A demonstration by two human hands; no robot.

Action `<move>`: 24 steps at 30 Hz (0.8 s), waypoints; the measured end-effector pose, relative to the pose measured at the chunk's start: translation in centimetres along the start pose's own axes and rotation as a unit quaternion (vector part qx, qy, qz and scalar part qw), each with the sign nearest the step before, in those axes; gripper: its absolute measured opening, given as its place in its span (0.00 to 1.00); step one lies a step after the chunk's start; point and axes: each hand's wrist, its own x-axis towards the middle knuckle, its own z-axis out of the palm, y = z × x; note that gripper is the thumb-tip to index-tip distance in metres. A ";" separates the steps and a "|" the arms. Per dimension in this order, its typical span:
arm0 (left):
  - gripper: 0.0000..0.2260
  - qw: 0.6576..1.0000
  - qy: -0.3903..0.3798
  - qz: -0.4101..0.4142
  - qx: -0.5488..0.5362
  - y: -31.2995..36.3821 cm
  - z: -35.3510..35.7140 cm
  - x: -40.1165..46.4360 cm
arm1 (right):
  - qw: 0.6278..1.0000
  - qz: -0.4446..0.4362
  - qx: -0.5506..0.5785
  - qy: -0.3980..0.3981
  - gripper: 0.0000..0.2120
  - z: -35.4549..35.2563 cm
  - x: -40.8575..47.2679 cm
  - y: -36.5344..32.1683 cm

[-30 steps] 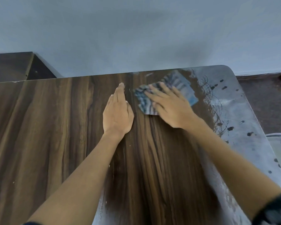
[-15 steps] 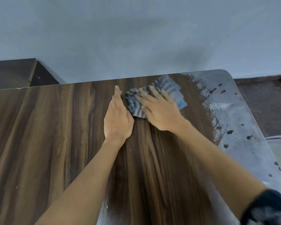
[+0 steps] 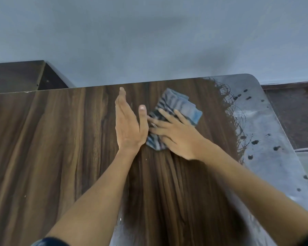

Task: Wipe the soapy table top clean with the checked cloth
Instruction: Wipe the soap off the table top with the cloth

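Tilting onto its edge, left hand open, empty; right hand flat, pressing checked cloth leftward; soapy surface remaining beyond right hand.

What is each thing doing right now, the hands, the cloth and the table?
Right hand: flat, fingers spread, pressing the cloth.
Left hand: open, standing on its edge beside the cloth.
Checked cloth: folded, lying on the table.
Table top: bare wood on the left, soapy film on the right.
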 end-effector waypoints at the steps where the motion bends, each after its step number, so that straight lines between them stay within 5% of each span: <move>1: 0.29 0.999 0.010 -0.022 -0.023 -0.1 0.0 0.0 | 1.000 -0.014 0.006 -0.008 0.25 0.2 -2.5 0.4; 5: 0.27 0.992 0.024 -0.105 -0.061 -0.3 0.1 0.2 | 0.995 0.068 0.065 -0.018 0.24 0.0 -8.7 3.1; 12: 0.21 0.987 -0.035 -0.131 -0.086 -0.3 -0.9 0.2 | 0.965 0.261 0.026 0.025 0.23 0.0 -0.2 -0.6; 16: 0.24 0.957 -0.087 -0.208 -0.183 -1.1 -2.3 1.0 | 0.992 0.120 0.003 0.033 0.28 3.1 -3.4 -9.1; 19: 0.18 0.952 -0.152 -0.213 -0.157 -0.7 -3.6 -0.5 | 1.000 0.008 0.000 -0.002 0.24 4.7 -10.2 -12.8; 24: 0.19 0.946 -0.204 -0.197 -0.159 0.4 -5.7 -5.3 | 0.998 0.032 -0.036 -0.030 0.25 4.4 -18.7 -9.8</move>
